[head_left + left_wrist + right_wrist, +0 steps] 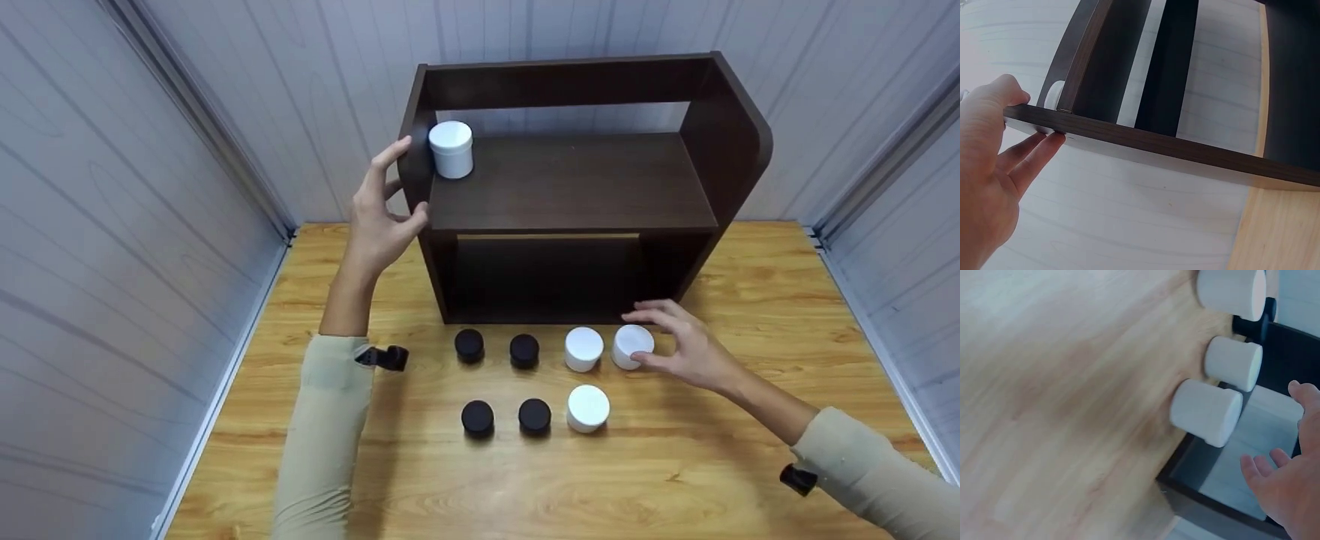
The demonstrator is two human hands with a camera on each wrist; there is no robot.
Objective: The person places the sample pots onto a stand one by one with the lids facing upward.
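My left hand (pixel 379 214) grips the left side panel of a dark brown two-tier shelf (pixel 577 184). In the left wrist view, thumb and fingers (pixel 1033 160) lie on opposite faces of that panel (pixel 1185 152). Over the rightmost white jar (pixel 631 349) on the table hovers my right hand (pixel 686 349), thumb and fingers spread to either side of it. The right wrist view shows a gap between this hand (pixel 1292 467) and the nearest white jar (pixel 1206 412). Another lidded white jar (pixel 451 150) stands upright on the upper tier, against the left panel.
Left of the right hand are two more white jars, one behind (pixel 583 349) and one in front (pixel 588 409). Several small black-lidded jars (pixel 478 418) stand in two rows farther left. Panelled walls (pixel 150 225) border the wooden table (pixel 675 480).
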